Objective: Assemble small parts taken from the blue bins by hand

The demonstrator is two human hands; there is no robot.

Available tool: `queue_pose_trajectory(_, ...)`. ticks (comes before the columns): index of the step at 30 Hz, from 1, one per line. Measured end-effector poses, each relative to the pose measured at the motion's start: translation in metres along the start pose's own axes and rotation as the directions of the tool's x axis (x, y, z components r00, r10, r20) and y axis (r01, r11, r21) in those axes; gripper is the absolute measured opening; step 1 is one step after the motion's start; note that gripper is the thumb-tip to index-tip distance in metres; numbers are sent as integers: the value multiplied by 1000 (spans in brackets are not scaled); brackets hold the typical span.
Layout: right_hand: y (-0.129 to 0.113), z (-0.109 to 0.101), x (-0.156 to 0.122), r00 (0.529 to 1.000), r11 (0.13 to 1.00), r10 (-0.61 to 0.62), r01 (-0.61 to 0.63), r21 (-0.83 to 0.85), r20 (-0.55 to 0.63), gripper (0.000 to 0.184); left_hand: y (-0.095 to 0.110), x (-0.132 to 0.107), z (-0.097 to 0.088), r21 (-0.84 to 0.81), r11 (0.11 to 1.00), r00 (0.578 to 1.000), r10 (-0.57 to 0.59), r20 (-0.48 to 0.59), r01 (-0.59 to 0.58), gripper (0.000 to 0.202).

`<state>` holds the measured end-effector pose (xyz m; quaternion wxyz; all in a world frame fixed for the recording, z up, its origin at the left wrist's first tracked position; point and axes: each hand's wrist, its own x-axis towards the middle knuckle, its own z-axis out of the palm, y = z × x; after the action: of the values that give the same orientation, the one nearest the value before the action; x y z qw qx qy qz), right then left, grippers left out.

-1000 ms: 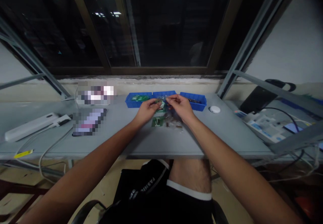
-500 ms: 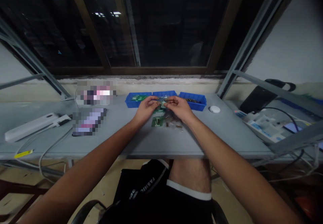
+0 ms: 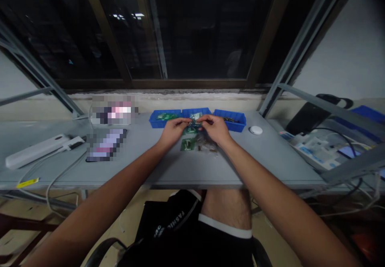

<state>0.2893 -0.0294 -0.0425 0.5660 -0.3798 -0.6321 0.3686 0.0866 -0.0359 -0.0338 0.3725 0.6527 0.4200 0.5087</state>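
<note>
A small clear plastic bag (image 3: 196, 116) with something green and whitish inside sits between my hands, in front of the middle blue bin (image 3: 188, 111). My left hand (image 3: 173, 131) pinches its lower left side with thumb and forefinger. Fingers of my right hand (image 3: 217, 130) are closed on its right side. Just below my fingertips lies another green piece (image 3: 190, 130), partly covered. Nearer me on the table are a flat green packet (image 3: 187, 144) and clear bags of small brass-coloured parts (image 3: 208, 146).
The left blue bin (image 3: 154, 124) holds green packets, and the right blue bin (image 3: 238, 127) holds small metallic parts. A white round case (image 3: 256, 130) rests to the right. At left lie a phone (image 3: 106, 146), a white power strip (image 3: 37, 150) and cables.
The bag between my hands now stands up more fully above my fingertips, in front of the middle bin. My right fingers have shifted slightly; the things on the table are unmoved.
</note>
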Motion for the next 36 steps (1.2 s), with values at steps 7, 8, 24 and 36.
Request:
queue_pose_trajectory(7,-12,8,-5,996,987,5,-19,160,85,10,10,-6,4,2,999,992,-36,119,36,39)
queue_pose_trajectory(8,-13,8,-5,995,985,15,-31,171,98,10,9,-6,4,3,999,991,-40,126,40,38)
queue_pose_trajectory(24,5,3,3,997,990,75,-77,120,22,36,-9,1,7,-262,961,993,-72,90,93,43)
queue_pose_trajectory(36,3,-3,2,988,972,-147,153,-177,44,26,-4,1,-4,154,985,997,72,7,-72,24)
